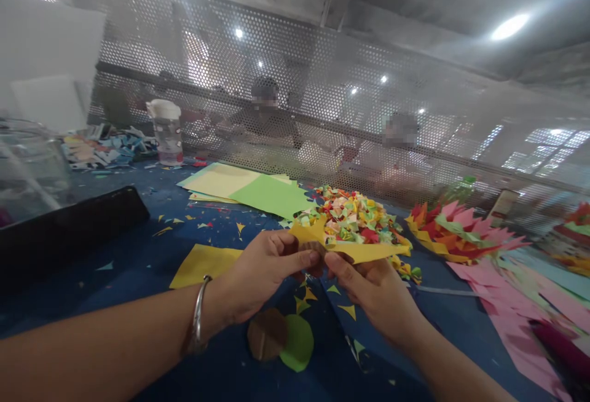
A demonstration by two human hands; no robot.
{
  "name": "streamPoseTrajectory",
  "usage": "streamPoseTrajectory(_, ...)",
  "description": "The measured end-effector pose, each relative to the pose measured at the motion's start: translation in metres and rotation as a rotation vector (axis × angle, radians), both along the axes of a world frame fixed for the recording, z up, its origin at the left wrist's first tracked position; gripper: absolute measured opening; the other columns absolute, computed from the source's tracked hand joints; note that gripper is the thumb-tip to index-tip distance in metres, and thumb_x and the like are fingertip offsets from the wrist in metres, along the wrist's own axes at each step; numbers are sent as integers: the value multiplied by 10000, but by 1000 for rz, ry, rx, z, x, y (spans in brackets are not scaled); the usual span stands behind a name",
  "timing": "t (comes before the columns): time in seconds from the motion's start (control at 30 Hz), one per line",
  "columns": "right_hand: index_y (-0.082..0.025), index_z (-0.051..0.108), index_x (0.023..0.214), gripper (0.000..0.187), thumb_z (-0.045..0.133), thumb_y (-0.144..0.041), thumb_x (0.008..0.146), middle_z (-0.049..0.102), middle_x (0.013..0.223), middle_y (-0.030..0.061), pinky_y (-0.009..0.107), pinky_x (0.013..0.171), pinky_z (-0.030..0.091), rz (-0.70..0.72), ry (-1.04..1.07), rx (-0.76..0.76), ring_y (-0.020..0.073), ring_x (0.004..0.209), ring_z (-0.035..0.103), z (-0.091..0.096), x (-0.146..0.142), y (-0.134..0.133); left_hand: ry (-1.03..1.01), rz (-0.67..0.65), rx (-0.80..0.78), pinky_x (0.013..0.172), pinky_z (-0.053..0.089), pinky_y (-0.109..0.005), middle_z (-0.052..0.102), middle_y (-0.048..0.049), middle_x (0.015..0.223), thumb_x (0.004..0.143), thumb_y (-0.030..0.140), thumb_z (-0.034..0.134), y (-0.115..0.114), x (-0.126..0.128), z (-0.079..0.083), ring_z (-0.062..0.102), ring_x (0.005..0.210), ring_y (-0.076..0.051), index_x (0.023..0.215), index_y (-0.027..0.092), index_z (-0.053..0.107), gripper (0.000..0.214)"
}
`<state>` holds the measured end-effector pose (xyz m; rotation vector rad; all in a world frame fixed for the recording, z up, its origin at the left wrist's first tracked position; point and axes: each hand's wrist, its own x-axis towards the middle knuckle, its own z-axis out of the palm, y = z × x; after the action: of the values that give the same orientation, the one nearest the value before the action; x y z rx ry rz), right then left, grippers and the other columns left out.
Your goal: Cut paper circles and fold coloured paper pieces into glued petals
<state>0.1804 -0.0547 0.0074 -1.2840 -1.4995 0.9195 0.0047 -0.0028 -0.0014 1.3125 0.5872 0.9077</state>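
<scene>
Just this side of the paper heap (354, 208), the left hand (262, 273) and right hand (380, 297) hold yellow paper (373, 252) in pinched fingers (340, 268); uneven tugging could tear it, a forward knock scatter the heap.

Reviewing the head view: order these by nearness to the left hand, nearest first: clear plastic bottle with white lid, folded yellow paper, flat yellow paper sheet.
1. Folded yellow paper, held in the left hand.
2. Flat yellow paper sheet, just left of it.
3. Clear plastic bottle with white lid, back left.
</scene>
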Motion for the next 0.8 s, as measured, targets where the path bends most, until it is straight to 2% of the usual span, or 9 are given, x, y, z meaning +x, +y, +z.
streamPoseTrajectory(0.17,-215,555,670,391,620,-553,856,321,453,-75,257,430,315,-4,-62,14,94,414,294,0,3,0,8,-17,11,623,405,-232,673,-26,687,772,320,721,0,-1,-2,551,633,-101,720,127,695,202)
streamPoseTrajectory(0.37,-206,541,664,411,614,-561,857,266,472,-92,241,435,278,32,-51,34,84,433,261,-3,6,4,-3,-30,53,637,392,-240,652,-12,697,787,330,717,4,-1,-4,532,651,-105,762,133,691,200)
streamPoseTrajectory(0.57,-206,501,664,401,610,-530,874,278,505,-91,240,439,243,59,-54,30,76,447,213,-2,7,5,-29,-32,18,638,385,-235,629,3,661,762,308,738,2,-2,-1,509,633,-95,702,134,697,189)
streamPoseTrajectory(0.8,-205,486,680,391,584,-513,899,259,513,-98,244,413,170,53,-87,31,67,435,174,-2,10,5,-32,-45,12,665,381,-239,626,4,675,752,302,745,5,-2,-2,503,652,-95,722,137,713,171)
